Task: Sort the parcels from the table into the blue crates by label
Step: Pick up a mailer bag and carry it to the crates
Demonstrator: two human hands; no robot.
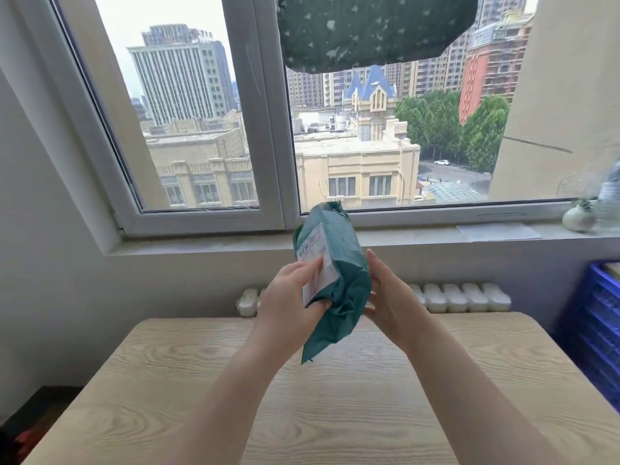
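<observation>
- The wooden table point(335, 397) is closest, and both arms reach out over it.
- Above the table, the left hand point(288, 303) holds a green parcel point(339, 283), with its fingers curled over the white label point(317, 266).
- The right hand point(389, 297) presses on the other side of the parcel with straight fingers.
- The parcel stands almost upright in the air, not touching the table.
- A blue crate point(597, 323) sits to the right of the table.
- Behind the table is a white radiator point(463, 297).
- Farther back, a small round vase point(578, 218) rests on the windowsill.
</observation>
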